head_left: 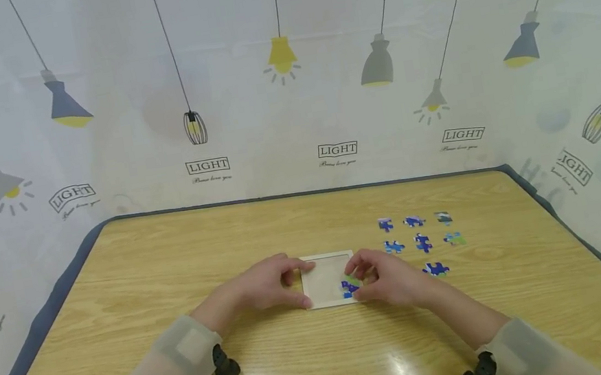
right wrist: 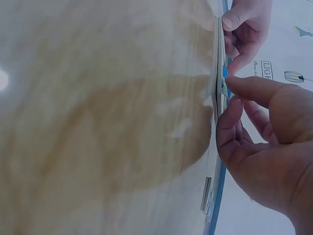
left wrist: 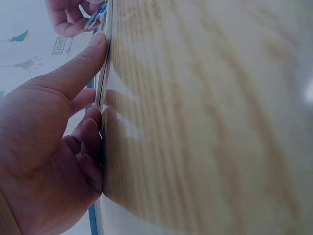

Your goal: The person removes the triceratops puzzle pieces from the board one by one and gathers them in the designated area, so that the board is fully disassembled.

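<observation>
A shallow pale wooden puzzle tray (head_left: 324,281) lies flat on the table. Its left side is held by my left hand (head_left: 269,285), with the thumb at the near left corner and the index finger at the far left edge. A blue and green jigsaw piece (head_left: 349,284) sits at the tray's right side, pinched by my right hand (head_left: 388,278) between thumb and fingers. In the left wrist view that piece (left wrist: 98,17) looks tilted. The right fingers partly cover it, so I cannot tell whether more than one piece is there.
Several loose jigsaw pieces (head_left: 422,241) lie in rough rows on the wooden table (head_left: 214,240), right of the tray. The nearest loose piece (head_left: 436,268) is beside my right wrist. A lamp-patterned cloth (head_left: 267,127) stands around the table's far side.
</observation>
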`<move>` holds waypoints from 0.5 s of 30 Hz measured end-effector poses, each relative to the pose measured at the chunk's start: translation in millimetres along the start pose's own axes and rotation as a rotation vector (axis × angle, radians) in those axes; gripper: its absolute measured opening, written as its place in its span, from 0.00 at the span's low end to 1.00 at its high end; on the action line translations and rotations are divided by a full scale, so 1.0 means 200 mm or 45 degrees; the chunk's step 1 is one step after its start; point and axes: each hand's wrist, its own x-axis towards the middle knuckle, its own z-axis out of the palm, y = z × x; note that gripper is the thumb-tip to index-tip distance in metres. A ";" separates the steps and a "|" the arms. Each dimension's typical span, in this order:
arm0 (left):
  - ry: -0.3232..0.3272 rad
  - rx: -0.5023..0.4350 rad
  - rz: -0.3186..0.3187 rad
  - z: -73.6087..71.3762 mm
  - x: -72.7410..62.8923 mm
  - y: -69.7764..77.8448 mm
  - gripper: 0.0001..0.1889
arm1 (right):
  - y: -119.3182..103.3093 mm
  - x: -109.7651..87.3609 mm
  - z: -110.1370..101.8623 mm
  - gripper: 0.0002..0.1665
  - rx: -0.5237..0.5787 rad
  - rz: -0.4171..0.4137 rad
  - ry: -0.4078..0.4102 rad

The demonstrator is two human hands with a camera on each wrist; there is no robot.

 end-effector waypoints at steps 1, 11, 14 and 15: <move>-0.001 0.001 0.001 0.00 0.00 0.00 0.38 | 0.00 0.00 0.00 0.20 0.004 -0.007 0.002; 0.000 0.005 -0.009 0.00 0.00 0.01 0.38 | 0.01 -0.05 -0.03 0.11 -0.078 -0.112 0.101; 0.002 0.007 -0.009 0.00 0.00 0.00 0.38 | 0.04 -0.08 -0.07 0.12 -0.086 -0.127 0.167; 0.002 0.006 -0.007 0.00 0.00 0.00 0.38 | 0.05 -0.09 -0.09 0.12 -0.074 -0.122 0.183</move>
